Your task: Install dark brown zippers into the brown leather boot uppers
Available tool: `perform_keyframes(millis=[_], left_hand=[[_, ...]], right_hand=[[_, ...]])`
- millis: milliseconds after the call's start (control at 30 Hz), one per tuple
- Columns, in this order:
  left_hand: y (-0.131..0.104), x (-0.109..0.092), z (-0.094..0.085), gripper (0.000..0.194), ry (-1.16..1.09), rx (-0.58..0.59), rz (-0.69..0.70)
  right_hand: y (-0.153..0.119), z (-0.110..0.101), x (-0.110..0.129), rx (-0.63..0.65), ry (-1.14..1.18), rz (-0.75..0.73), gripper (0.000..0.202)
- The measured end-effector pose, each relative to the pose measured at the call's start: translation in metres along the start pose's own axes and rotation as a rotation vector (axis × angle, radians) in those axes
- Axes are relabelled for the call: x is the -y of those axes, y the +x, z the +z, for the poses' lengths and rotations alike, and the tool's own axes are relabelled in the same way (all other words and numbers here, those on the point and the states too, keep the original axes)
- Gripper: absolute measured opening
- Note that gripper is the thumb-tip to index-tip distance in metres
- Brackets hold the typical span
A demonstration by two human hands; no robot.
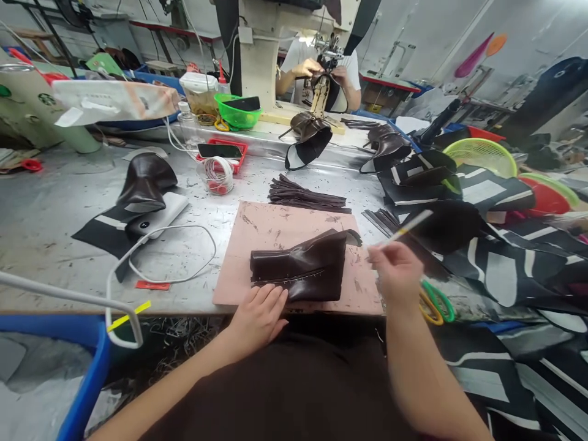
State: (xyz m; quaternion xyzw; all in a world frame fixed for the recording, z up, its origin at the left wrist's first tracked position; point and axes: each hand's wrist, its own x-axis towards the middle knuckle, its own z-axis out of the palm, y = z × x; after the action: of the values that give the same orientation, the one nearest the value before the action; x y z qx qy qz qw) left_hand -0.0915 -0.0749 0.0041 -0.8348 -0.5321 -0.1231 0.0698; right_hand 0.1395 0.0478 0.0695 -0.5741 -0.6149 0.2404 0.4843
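Note:
A dark brown leather boot upper (298,266) lies on its side on a pink board (229,275) in front of me. A line of small stitches or marks runs along its lower half. My left hand (261,315) rests on its near edge, fingers stretched out flat on the leather. To the right, my right hand (397,266) is raised with its fingers closed around a slim white pen (411,226), which has a yellowish band and points up to the right. The pen is apart from the leather.
Dark leather strips (307,195) lie behind the board. Green and yellow-handled scissors (436,303) and stacked black pieces (500,269) are at right. Another upper (144,184) and a white cable (211,251) sit at left. Across the bench, a person (298,67) works at a sewing machine (257,55).

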Motion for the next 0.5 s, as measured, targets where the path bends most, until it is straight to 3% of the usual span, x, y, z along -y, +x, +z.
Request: perform_keyframes(millis=[100, 200, 300, 500], left_hand=[[0.003, 0.001, 0.004, 0.041, -0.002, 0.014, 0.018], [0.007, 0.004, 0.005, 0.045, -0.015, 0.055, 0.060], [0.008, 0.006, 0.003, 0.049, -0.027, 0.116, 0.071], [0.005, 0.008, 0.006, 0.052, -0.009, 0.120, 0.073]], right_hand=[[-0.029, 0.037, 0.022, 0.377, 0.148, -0.088, 0.014], [-0.044, 0.069, 0.018, 0.630, 0.205, -0.046, 0.020], [-0.047, 0.082, 0.003, 0.688, 0.144, -0.049, 0.024], [-0.049, 0.079, -0.002, 0.701, -0.054, -0.201, 0.022]])
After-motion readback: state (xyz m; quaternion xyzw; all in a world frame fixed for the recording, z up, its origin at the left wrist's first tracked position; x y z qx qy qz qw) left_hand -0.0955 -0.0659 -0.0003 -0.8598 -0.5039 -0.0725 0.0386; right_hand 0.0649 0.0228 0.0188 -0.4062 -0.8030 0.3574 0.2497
